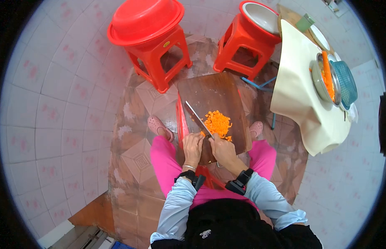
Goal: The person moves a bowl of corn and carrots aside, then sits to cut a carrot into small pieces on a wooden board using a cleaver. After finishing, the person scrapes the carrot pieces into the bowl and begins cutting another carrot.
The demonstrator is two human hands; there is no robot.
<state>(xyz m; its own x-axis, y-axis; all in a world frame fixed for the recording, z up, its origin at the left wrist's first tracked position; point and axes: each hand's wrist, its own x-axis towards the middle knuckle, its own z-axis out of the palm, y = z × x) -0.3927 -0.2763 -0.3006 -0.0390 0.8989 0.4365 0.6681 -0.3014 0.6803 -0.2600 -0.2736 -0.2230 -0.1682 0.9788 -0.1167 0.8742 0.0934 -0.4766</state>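
Observation:
A brown wooden cutting board (230, 93) lies low between my knees. My right hand (223, 152) is closed round the handle of a knife (196, 115), whose blade points up and to the left over the board. Beside the blade, my left hand (193, 146) has its fingers bent together on a small orange piece (202, 133), mostly covered by the fingertips. A pile of diced orange carrot (218, 123) sits to the right of the blade, with a few bits near my right hand.
Red stools (157, 58) stand beyond the board, one under a red basin (146, 18), the other (246, 47) under a white-lined basin (260, 16). At right, a cream-covered table (296, 95) holds a bowl with carrots (327, 76) and a teal basket (345, 85). Tiled wall (56, 103) at left.

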